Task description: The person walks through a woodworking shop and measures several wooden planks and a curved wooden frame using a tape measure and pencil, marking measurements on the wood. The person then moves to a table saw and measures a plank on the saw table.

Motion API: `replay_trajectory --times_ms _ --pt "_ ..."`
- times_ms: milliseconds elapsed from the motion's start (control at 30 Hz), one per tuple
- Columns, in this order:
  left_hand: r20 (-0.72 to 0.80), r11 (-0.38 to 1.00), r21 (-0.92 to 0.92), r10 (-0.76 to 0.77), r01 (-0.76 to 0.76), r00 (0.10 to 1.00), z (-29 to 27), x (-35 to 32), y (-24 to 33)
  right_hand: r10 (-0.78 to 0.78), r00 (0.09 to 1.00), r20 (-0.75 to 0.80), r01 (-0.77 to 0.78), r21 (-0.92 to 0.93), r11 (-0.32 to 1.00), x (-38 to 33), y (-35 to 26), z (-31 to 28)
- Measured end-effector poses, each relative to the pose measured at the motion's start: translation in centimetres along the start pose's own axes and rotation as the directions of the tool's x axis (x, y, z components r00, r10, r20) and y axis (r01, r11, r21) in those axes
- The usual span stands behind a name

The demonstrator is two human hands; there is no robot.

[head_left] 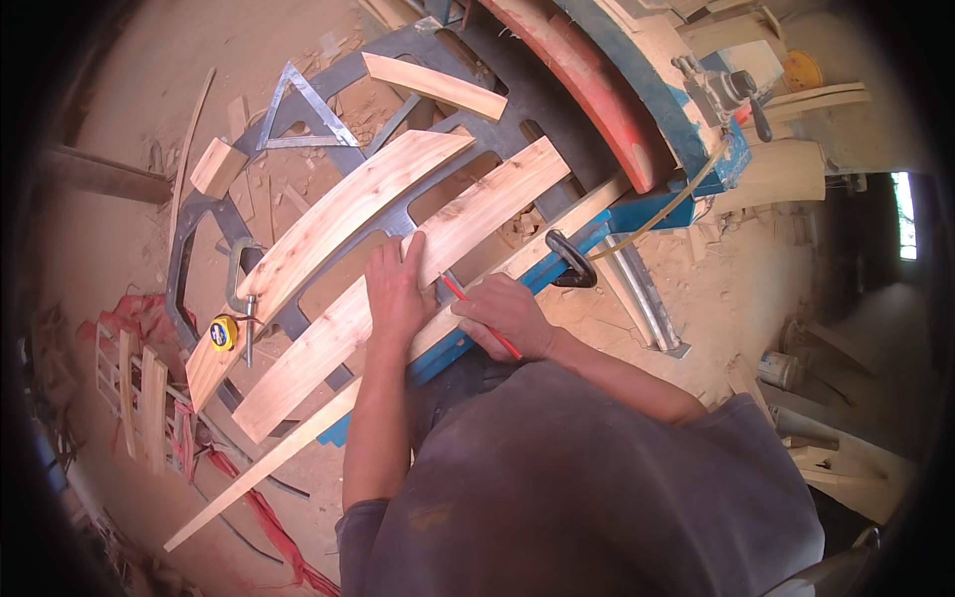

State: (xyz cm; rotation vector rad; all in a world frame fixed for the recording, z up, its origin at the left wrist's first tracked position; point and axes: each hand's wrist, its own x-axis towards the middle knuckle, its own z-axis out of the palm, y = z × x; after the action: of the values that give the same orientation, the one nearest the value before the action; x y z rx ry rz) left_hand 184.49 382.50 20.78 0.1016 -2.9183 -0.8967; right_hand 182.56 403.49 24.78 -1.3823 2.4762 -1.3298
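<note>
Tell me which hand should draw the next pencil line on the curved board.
Right, I'd say. The right hand already grips the red pencil, tip at the edge of the curved board. The left hand lies flat on that board, pinning it, so it seems best kept there.

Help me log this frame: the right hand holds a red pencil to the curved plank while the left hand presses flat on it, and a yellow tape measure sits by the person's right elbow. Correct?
Not quite. In the head view the yellow tape measure lies far to the left, beside the metal clamp, not by the right elbow. The rest holds: the right hand holds the red pencil to the curved plank, left hand flat on it.
</note>
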Motion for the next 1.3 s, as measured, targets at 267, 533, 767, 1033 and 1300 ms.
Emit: replay_trajectory --times_ms 267,533,767,1033,1300 --pt "-0.060 0.996 -0.085 0.023 -0.028 0.998 -0.3 -3.6 -3.8 0.191 0.975 0.109 -0.172 -0.164 0.971 -0.3 0.3 1.1" --pt "-0.047 0.998 -0.048 0.028 -0.030 0.999 -1.0 -4.6 -5.0 0.248 0.964 0.097 -0.223 -0.212 0.951 -0.8 0.5 3.1" --pt "-0.007 0.998 0.031 0.058 -0.058 0.998 -1.2 -4.6 -4.8 0.226 0.972 0.058 -0.215 -0.153 0.965 -1.3 1.2 2.7" --pt "0.023 0.995 0.075 -0.063 0.061 0.998 -1.3 -4.4 -3.6 0.183 0.973 0.143 -0.168 -0.109 0.980 -1.4 1.6 0.9" --pt "0.053 0.972 0.152 -0.192 0.182 0.980 -1.8 -3.5 -1.1 0.139 0.905 0.401 -0.145 -0.016 0.989 -0.2 2.8 -2.6"
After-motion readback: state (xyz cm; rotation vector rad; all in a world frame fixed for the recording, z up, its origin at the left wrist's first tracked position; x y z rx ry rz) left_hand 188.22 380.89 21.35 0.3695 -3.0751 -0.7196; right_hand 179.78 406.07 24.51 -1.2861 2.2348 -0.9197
